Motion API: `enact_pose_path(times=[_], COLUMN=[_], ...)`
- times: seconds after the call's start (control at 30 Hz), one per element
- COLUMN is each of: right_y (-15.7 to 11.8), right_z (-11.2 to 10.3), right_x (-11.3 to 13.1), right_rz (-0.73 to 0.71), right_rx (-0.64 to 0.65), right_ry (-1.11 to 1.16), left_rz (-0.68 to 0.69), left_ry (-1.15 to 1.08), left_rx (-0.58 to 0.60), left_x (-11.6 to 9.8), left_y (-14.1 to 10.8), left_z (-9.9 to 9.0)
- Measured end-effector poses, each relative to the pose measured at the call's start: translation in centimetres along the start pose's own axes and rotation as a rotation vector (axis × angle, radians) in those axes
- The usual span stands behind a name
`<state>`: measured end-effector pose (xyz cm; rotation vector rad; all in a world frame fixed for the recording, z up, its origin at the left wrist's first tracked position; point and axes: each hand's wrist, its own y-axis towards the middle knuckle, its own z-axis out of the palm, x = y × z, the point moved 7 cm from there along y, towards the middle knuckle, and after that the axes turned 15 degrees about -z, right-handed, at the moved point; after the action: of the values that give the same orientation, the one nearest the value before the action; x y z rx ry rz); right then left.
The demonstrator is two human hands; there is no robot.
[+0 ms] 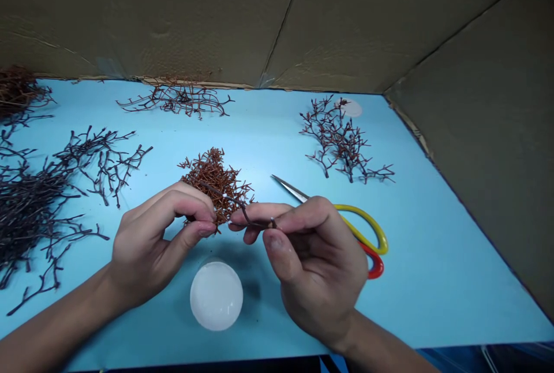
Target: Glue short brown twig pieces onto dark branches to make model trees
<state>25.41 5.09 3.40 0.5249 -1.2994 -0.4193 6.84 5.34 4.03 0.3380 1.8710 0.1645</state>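
My right hand [320,263] pinches a dark brown branched twig [243,211] between thumb and fingers. White dabs show on several of the twig's tips. Close beside it, my left hand [162,234] is closed, thumb and forefinger pressed together; whatever small thing sits between them is too hidden to name. Behind both hands lies a heap of short reddish-brown twig pieces [214,179], partly covered by the left hand. A round white dish [216,296], its surface shiny, stands on the table just below the hands.
Scissors [367,226] with yellow and red handles lie partly behind my right hand. Dark twigs [32,205] are piled at left, thin brown stems [182,99] at the back, and branched twigs [340,139] at right by a white disc [350,108]. Cardboard walls [194,15] border the blue table [437,263].
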Motion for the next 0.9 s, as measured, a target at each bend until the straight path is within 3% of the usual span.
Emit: enact_pose_path(times=[0.47,0.63,0.9], right_y=[-0.2,-0.2,0.5], right_z=[-0.1,-0.3,-1.0], right_x=[0.3,0.4,-0.9], right_rz=[-0.017,-0.071,0.089], right_rx=[0.055,0.102,-0.079], right_ry=[-0.157,-0.191,-0.120], left_rz=[0.112,0.083,-0.036], left_ry=[0.146,0.124,0.011], left_rx=[0.008,0.018,-0.064], left_x=[-0.9,-1.2,-0.1], left_y=[0.1,0.3,0.6], left_z=[0.0,-0.1,-0.4])
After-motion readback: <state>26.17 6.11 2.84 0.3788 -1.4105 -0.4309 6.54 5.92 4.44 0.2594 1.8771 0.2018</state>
